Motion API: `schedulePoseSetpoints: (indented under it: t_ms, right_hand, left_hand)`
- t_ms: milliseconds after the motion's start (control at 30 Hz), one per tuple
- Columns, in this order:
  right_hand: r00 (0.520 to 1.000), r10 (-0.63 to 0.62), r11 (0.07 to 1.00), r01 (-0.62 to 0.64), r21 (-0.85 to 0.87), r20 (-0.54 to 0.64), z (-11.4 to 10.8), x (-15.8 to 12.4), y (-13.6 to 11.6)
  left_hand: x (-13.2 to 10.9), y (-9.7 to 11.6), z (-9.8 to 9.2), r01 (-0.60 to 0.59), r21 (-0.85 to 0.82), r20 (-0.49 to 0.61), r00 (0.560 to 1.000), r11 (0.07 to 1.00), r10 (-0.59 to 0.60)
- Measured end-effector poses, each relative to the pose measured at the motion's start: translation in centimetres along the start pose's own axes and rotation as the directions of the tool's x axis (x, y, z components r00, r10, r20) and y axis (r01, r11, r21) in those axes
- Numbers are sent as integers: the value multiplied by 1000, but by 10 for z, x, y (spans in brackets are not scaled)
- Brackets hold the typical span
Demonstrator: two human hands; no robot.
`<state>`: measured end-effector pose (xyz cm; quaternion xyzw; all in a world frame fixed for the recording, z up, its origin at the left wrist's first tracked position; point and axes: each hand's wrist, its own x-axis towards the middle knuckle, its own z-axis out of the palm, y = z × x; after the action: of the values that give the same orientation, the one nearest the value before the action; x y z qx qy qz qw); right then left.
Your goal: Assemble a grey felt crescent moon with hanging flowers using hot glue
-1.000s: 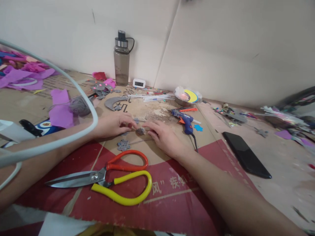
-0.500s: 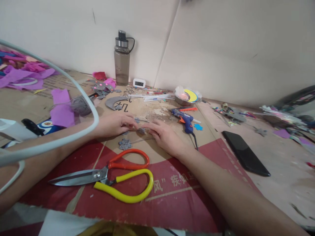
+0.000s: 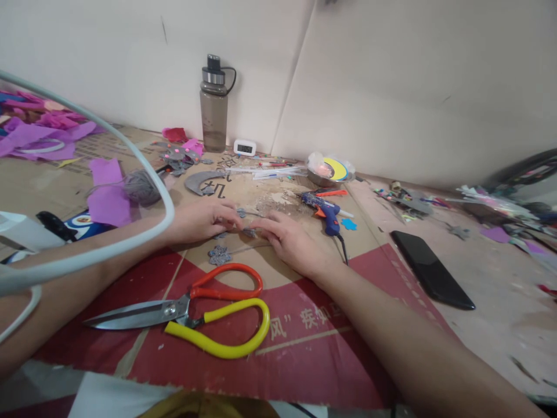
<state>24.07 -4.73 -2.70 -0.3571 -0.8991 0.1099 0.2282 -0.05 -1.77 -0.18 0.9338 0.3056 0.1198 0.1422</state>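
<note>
Over the cardboard my left hand and my right hand face each other with fingers bent and tips nearly meeting. A small grey fuzzy piece is pinched between the fingertips of both hands; its far side is partly hidden. Just below lies a grey flower-shaped piece, and a thin grey strand runs from it under my right hand. Another small grey piece sits behind the fingertips. Large scissors with one red and one yellow handle lie spread in front of my hands.
A blue glue gun lies right of my hands, its cord trailing toward my right forearm. Further right is a black phone. A bottle and small clock stand by the wall. A pale curved tube crosses the left foreground.
The whole view has shifted very slightly. Both hands stay almost in place around the small grey piece, with only tiny finger movement.
</note>
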Motion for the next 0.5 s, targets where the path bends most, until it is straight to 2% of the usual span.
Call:
schedulePoseSetpoints:
  t_ms: [500]
  right_hand:
    - [999,19,999,-18,-27,31,-1,1,-1]
  left_hand:
    - [0,1,-1,1,19,12,1000,1000,-1]
